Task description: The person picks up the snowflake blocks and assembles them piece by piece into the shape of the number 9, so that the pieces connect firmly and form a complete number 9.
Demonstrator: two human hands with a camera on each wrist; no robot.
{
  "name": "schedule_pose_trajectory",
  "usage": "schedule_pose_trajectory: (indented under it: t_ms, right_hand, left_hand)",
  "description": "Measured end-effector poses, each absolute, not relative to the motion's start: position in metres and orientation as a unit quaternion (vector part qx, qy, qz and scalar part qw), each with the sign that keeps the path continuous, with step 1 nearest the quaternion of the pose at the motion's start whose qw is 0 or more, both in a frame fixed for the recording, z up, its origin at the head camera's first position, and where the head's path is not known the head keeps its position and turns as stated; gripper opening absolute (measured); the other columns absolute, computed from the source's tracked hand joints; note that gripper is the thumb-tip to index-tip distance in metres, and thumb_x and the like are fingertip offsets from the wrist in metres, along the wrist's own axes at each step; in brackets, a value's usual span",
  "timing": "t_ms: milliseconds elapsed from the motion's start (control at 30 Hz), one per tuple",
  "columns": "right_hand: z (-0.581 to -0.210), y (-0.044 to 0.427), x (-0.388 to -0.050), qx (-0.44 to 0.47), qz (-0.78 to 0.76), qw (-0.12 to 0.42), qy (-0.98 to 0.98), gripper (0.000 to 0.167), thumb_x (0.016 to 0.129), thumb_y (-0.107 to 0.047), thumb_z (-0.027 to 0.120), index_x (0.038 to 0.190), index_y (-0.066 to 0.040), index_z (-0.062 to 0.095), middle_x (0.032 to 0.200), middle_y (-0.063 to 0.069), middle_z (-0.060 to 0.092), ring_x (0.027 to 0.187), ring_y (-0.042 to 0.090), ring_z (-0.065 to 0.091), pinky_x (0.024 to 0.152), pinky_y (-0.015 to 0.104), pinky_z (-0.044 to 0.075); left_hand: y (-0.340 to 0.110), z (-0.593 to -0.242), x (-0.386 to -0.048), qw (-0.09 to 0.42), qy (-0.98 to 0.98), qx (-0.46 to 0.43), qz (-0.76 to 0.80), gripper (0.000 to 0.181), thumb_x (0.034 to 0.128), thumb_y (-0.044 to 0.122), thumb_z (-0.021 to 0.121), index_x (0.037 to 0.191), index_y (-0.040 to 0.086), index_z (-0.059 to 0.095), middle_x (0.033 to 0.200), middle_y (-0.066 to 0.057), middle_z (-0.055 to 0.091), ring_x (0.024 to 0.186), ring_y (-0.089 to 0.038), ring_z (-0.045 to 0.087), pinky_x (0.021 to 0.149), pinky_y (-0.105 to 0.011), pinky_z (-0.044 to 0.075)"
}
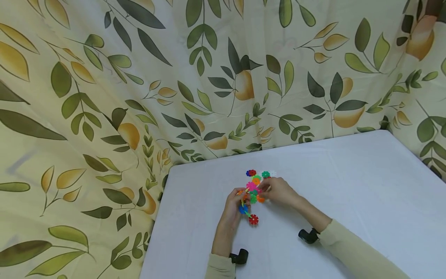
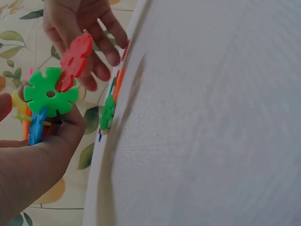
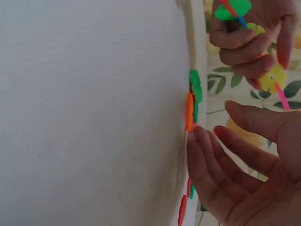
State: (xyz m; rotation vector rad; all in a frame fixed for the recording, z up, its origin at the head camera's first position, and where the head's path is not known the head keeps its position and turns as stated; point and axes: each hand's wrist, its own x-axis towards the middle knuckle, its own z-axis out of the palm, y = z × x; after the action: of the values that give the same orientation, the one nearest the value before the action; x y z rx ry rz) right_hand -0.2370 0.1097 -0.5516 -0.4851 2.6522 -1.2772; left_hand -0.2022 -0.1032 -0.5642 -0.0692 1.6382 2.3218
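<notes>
My left hand (image 1: pixel 230 211) grips a chain of notched plastic discs; in the head view its lower end shows a blue disc (image 1: pixel 243 209) and a red disc (image 1: pixel 253 219). The left wrist view shows a green disc (image 2: pixel 51 92) joined to a red one (image 2: pixel 74 62) above the left fingers. My right hand (image 1: pixel 281 192) reaches over loose discs on the table. Seen from the right wrist, the right hand (image 3: pixel 244 165) has its thumb apart from slightly bent fingers, their tips at a pink piece partly hidden. A yellow disc (image 3: pixel 273 78) hangs from the left hand (image 3: pixel 251 44).
Loose discs lie on the white-covered table (image 1: pixel 348 186), among them a green one (image 1: pixel 266 174), a red one (image 1: pixel 252 173) and an orange one (image 1: pixel 256 181). A leaf-patterned curtain (image 1: pixel 195 128) stands behind the table and along its left side.
</notes>
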Motion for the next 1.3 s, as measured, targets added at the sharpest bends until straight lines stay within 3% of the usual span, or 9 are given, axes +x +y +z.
schedule_pose_trajectory:
  t_ms: [100,233,500,800,1100,1300]
  right_hand:
    - [-0.557,0.107,-0.237,-0.173,-0.390,0.083,0.900,0.024,0.086,-0.015,0.086,0.107,-0.005,0.079,0.093,0.000,0.073,0.084,0.016,0.065,0.075,0.036,0.058]
    - [-0.561,0.104,-0.237,-0.186,-0.352,0.062,0.915,0.025,0.082,-0.016,0.089,0.102,-0.008,0.078,0.087,-0.003,0.071,0.080,0.016,0.062,0.073,0.036,0.056]
    - [-0.557,0.102,-0.233,-0.188,-0.350,0.051,0.917,0.019,0.077,-0.007,0.089,0.087,-0.010,0.073,0.080,-0.004,0.067,0.077,0.015,0.059,0.072,0.037,0.054]
    - [-0.554,0.110,-0.233,-0.191,-0.403,0.017,0.895,0.013,0.081,0.001,0.083,0.085,-0.010,0.076,0.074,-0.007,0.067,0.069,0.011,0.060,0.065,0.030,0.053]
    - [-0.540,0.113,-0.229,-0.177,-0.466,-0.030,0.866,0.008,0.087,-0.011,0.086,0.089,-0.015,0.079,0.081,-0.008,0.073,0.075,0.011,0.067,0.071,0.027,0.056]
    - [-0.533,0.111,-0.224,-0.172,-0.485,-0.046,0.856,0.008,0.088,-0.012,0.085,0.093,-0.016,0.079,0.084,-0.008,0.074,0.076,0.011,0.069,0.071,0.025,0.058]
  left_hand:
    - [-0.103,-0.564,-0.202,0.159,0.561,-0.022,0.812,0.022,0.1079,0.020,0.051,0.120,0.004,0.058,0.090,-0.004,0.061,0.071,-0.014,0.052,0.070,-0.025,0.053]
    - [-0.103,-0.564,-0.202,0.163,0.554,-0.006,0.816,0.025,0.1092,0.024,0.049,0.120,0.003,0.059,0.087,-0.003,0.058,0.068,-0.012,0.048,0.067,-0.023,0.051]
    - [-0.102,-0.567,-0.203,0.146,0.570,-0.015,0.809,0.016,0.1071,0.023,0.058,0.111,0.007,0.060,0.085,-0.003,0.057,0.066,-0.011,0.049,0.063,-0.022,0.050]
    - [-0.101,-0.566,-0.203,0.161,0.561,-0.027,0.812,0.022,0.1066,0.030,0.057,0.108,0.008,0.056,0.086,-0.002,0.058,0.067,-0.011,0.049,0.062,-0.022,0.048]
    - [-0.101,-0.565,-0.202,0.175,0.553,-0.031,0.814,0.021,0.1063,0.029,0.054,0.106,0.008,0.055,0.088,-0.002,0.059,0.067,-0.010,0.050,0.060,-0.020,0.048]
    - [-0.101,-0.564,-0.202,0.179,0.557,-0.023,0.811,0.024,0.1078,0.033,0.053,0.113,0.009,0.055,0.088,-0.001,0.057,0.067,-0.010,0.048,0.062,-0.020,0.048]
